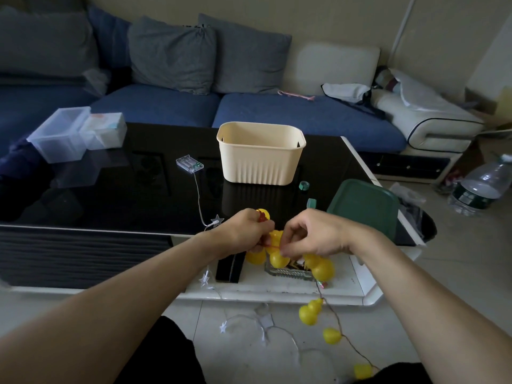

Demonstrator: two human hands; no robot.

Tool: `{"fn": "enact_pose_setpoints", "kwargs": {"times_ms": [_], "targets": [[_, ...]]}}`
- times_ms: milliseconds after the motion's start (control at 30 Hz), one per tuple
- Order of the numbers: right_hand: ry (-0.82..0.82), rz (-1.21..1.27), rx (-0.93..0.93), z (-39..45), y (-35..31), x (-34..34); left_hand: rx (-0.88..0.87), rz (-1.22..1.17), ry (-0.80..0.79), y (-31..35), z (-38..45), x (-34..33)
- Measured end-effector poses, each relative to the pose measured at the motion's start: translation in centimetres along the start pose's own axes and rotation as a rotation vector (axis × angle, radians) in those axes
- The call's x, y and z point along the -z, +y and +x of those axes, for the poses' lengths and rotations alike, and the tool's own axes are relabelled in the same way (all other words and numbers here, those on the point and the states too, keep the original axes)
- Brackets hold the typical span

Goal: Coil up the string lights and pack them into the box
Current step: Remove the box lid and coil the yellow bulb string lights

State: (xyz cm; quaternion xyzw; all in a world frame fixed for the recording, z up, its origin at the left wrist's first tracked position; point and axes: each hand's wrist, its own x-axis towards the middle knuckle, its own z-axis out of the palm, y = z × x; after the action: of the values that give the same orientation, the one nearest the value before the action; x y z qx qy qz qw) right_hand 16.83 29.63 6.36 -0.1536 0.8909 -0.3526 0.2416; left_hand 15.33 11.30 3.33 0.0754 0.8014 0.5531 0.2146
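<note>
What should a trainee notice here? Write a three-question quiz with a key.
1. True or false: the cream box already holds lights.
2. Which hand pinches the red string: left hand or right hand?
3. Where does the green lid lie? A) on the box B) on the table, right of the box C) on the floor

Key:
1. False; what shows of its inside looks empty.
2. Both pinch it, among the yellow gourds.
3. B
</note>
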Motion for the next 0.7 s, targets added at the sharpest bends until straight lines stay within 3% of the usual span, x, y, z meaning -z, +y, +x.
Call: {"fn": "enact_pose_setpoints", "kwargs": {"times_ms": [133,433,567,700], "targets": [[-0.107,0.013,-0.095,-0.2,0.8,0.1,-0.023,-0.063,0.005,-0.2,0.2,0.6],[0.253,-0.035,0.139,1.1,1.7,-1.1,-0.023,0.053,-0.193,0.0,-0.9,0.2],[0.304,0.001,0.185,1.1,2.0,-1.2,0.052,0.015,-0.312,-0.2,-0.8,0.3],[0.223,0.041,0.210,1.0,1.9,-0.9,0.106,0.028,-0.324,-0.2,-0.8,0.5]]}}
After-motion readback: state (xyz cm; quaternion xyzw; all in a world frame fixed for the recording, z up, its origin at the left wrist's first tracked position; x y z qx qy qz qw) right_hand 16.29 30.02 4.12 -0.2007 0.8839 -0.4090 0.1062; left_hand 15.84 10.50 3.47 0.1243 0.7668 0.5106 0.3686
